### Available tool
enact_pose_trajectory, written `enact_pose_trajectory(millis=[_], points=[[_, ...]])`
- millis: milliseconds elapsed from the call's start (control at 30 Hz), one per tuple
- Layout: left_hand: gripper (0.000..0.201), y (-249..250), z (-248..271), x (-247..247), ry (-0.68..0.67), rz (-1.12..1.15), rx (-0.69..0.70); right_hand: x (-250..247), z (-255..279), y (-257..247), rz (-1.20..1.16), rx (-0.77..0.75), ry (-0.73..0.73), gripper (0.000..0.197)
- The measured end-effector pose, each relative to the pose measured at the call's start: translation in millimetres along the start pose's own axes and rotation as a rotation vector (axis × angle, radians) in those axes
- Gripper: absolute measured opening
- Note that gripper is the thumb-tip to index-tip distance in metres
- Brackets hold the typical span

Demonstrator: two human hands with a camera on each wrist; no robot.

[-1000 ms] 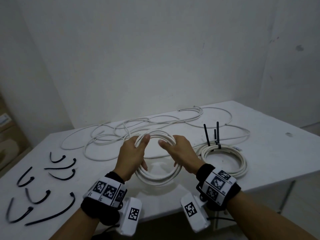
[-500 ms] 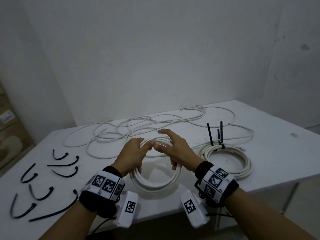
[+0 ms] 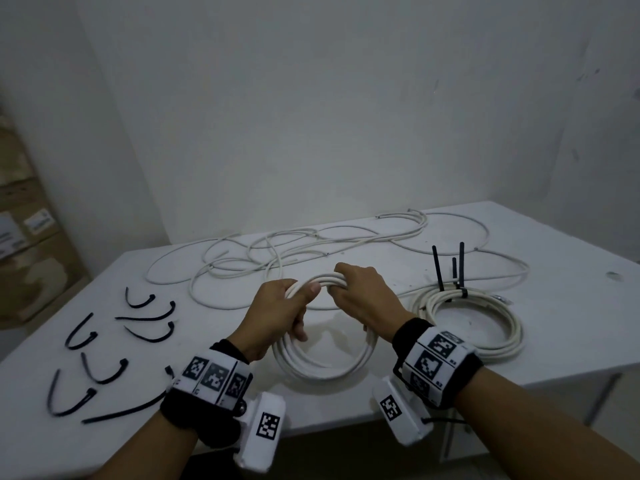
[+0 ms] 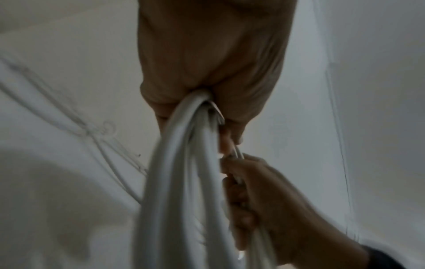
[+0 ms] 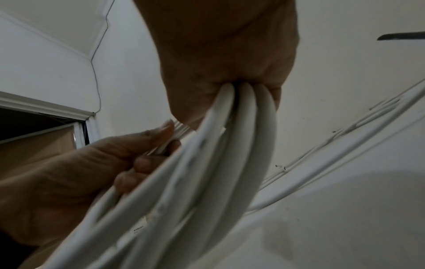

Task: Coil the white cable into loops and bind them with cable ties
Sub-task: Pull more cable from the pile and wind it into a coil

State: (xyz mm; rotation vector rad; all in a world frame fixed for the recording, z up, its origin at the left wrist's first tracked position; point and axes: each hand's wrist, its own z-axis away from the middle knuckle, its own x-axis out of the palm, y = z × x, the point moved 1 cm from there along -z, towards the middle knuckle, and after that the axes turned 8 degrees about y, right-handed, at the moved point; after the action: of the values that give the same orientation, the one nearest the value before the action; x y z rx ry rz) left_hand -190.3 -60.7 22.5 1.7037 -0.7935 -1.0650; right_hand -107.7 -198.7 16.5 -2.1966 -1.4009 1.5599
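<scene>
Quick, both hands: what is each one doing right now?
Left hand: closed, its grip round the white cable coil.
Right hand: closed, its grip round the same coil at the top.

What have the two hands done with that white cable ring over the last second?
The right hand has shifted from open fingers at the top of the round white cable coil to a full grip round its strands. The left hand keeps holding it. The loose black cable ties and the tied coil stayed put.
</scene>
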Motion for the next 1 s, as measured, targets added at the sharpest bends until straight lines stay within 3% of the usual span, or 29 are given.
enact_pose_trajectory(millis=[167, 267, 367, 567, 700, 867, 1000], points=[[0.035, -2.1, 3.2, -5.4, 0.032, 0.214, -0.139, 2.0, -2.2, -12.4, -0.043, -0.03, -0.018, 0.019], [0.042, -2.0, 6.7, -16.4, -0.066, 0.229, -0.187, 6.7, -1.2, -16.8, -0.005, -0.051, -0.041, 0.019], [0.037, 1.0, 6.1, -32.6, -0.173, 0.13, -0.194, 10.7, 0.0, -27.9, 0.049, -0.142, -0.082, 0.013], [0.038, 12.1, 4.9, -68.8, -0.191, 0.052, -0.189, 29.1, -2.5, -67.0, 0.08, -0.278, -0.154, 0.012], [0.027, 10.7, 17.8, -84.6, -0.084, 0.011, -0.134, 38.6, -9.3, -93.3, 0.134, -0.387, -0.164, 0.008], [0.021, 5.0, 31.9, -108.1, 0.124, -0.009, 0.022, 44.9, -17.5, -128.7, 0.183, -0.524, -0.147, 0.018], [0.017, 1.7, 42.3, -130.5, 0.204, 0.04, 0.075, 53.8, -21.6, -153.0, 0.069, -0.531, -0.272, 0.012]])
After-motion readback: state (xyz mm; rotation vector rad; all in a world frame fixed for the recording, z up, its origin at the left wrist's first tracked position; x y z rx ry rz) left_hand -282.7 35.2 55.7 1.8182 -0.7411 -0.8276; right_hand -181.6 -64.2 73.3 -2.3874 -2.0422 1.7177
